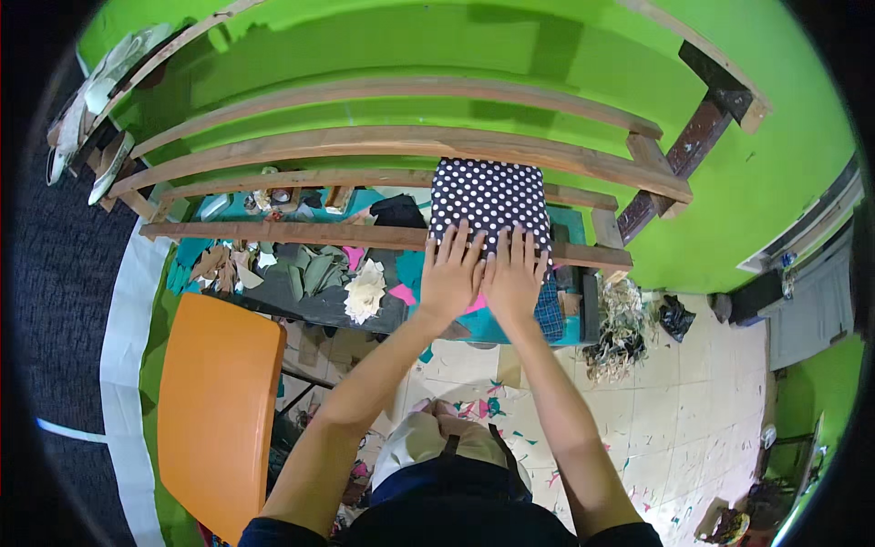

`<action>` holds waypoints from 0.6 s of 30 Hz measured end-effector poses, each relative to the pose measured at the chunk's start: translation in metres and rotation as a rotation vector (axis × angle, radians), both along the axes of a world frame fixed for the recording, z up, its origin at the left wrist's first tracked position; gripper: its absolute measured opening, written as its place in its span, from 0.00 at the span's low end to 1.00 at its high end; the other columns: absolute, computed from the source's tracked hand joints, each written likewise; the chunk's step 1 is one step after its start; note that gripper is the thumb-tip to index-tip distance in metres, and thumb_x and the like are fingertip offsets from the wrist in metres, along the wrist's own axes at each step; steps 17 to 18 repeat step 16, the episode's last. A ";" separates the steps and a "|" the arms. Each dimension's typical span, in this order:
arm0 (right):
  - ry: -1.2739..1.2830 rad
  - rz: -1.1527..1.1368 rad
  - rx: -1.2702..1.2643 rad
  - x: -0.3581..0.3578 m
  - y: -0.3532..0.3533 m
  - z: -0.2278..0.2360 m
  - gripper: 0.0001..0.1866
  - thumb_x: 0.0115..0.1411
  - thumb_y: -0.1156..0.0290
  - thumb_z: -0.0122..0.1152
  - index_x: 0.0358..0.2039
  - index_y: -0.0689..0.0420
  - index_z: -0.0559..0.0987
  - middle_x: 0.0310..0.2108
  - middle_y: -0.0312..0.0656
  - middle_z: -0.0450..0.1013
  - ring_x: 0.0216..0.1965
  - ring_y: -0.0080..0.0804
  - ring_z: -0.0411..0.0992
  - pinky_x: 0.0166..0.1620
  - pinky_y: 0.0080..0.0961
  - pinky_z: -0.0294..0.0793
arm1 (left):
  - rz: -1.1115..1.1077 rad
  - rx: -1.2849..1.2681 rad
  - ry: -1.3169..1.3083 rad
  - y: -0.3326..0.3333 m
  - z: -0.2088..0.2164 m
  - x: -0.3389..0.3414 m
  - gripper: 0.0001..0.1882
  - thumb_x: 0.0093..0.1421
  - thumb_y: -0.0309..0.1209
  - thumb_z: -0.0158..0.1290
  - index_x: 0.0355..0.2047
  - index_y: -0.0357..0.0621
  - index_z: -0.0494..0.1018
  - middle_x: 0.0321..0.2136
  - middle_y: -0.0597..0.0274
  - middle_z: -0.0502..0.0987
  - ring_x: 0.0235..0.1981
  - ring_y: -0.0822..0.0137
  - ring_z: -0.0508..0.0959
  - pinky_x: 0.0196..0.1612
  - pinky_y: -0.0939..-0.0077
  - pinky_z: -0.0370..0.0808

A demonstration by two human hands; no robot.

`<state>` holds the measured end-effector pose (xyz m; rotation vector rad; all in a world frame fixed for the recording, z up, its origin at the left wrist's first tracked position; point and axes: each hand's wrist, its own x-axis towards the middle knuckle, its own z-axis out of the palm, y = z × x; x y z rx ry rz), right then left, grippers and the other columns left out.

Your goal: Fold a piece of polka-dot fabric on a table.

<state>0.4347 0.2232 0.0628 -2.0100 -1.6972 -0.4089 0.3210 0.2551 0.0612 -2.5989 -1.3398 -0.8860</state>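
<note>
A dark polka-dot piece (488,193) with white dots, flat and roughly rectangular, lies across the lower rails of a wooden rack (292,234). On its near end rests my left hand (450,276), palm down with the fingers stretched forward. Close beside it, my right hand (515,273) lies flat the same way, fingers slightly apart. Neither hand grips anything. The thumbs almost meet between them. Below the right hand, a dark blue checked cloth (550,312) shows on the worktable. What lies under the polka-dot piece is hidden.
Beneath the rack, a dark worktable (319,312) carries green scraps (324,273), pink bits and a cream ruffled piece (365,292). An orange chair (219,392) stands at left. Shoes (111,169) perch on the rack's left end. A scrap heap (620,333) and black bag (675,317) lie right.
</note>
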 end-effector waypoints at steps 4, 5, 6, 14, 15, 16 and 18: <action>0.093 0.239 0.007 -0.055 -0.031 -0.010 0.25 0.52 0.64 0.46 0.51 0.58 0.66 0.56 0.51 0.55 0.60 0.45 0.48 0.58 0.51 0.40 | 0.129 -0.035 0.030 -0.041 0.003 -0.052 0.27 0.55 0.37 0.41 0.56 0.50 0.56 0.56 0.53 0.57 0.57 0.55 0.57 0.57 0.54 0.50; 0.093 0.286 0.011 -0.071 -0.033 -0.015 0.25 0.52 0.64 0.46 0.51 0.58 0.66 0.56 0.51 0.55 0.60 0.45 0.48 0.58 0.51 0.40 | 0.253 -0.076 0.056 -0.048 -0.003 -0.071 0.29 0.55 0.36 0.41 0.58 0.50 0.53 0.56 0.52 0.57 0.57 0.55 0.56 0.58 0.54 0.49; 0.051 0.321 -0.019 -0.087 -0.034 -0.019 0.23 0.53 0.64 0.45 0.50 0.59 0.67 0.56 0.51 0.55 0.60 0.46 0.48 0.58 0.51 0.41 | 0.307 -0.071 0.054 -0.054 -0.012 -0.094 0.29 0.55 0.36 0.41 0.58 0.50 0.53 0.56 0.52 0.57 0.57 0.55 0.56 0.58 0.54 0.49; -0.015 0.964 -0.250 -0.256 -0.076 -0.055 0.25 0.55 0.63 0.46 0.54 0.57 0.63 0.58 0.49 0.52 0.61 0.43 0.45 0.59 0.49 0.40 | 1.025 -0.308 0.110 -0.167 -0.054 -0.248 0.30 0.53 0.39 0.45 0.56 0.45 0.56 0.56 0.49 0.57 0.58 0.53 0.55 0.58 0.53 0.49; -0.049 1.066 -0.271 -0.279 -0.094 -0.054 0.26 0.55 0.62 0.46 0.54 0.56 0.63 0.59 0.49 0.51 0.61 0.43 0.44 0.59 0.49 0.40 | 1.126 -0.366 0.127 -0.194 -0.060 -0.263 0.32 0.51 0.40 0.47 0.56 0.45 0.56 0.57 0.49 0.55 0.59 0.53 0.53 0.58 0.53 0.48; -0.077 1.159 -0.281 -0.301 -0.115 -0.053 0.26 0.55 0.62 0.45 0.55 0.56 0.62 0.58 0.50 0.53 0.61 0.46 0.46 0.59 0.50 0.40 | 1.225 -0.423 0.138 -0.220 -0.074 -0.279 0.33 0.50 0.41 0.49 0.56 0.45 0.56 0.58 0.50 0.54 0.60 0.53 0.52 0.59 0.53 0.47; -0.077 1.159 -0.281 -0.301 -0.115 -0.053 0.26 0.55 0.62 0.45 0.55 0.56 0.62 0.58 0.50 0.53 0.61 0.46 0.46 0.59 0.50 0.40 | 1.225 -0.423 0.138 -0.220 -0.074 -0.279 0.33 0.50 0.41 0.49 0.56 0.45 0.56 0.58 0.50 0.54 0.60 0.53 0.52 0.59 0.53 0.47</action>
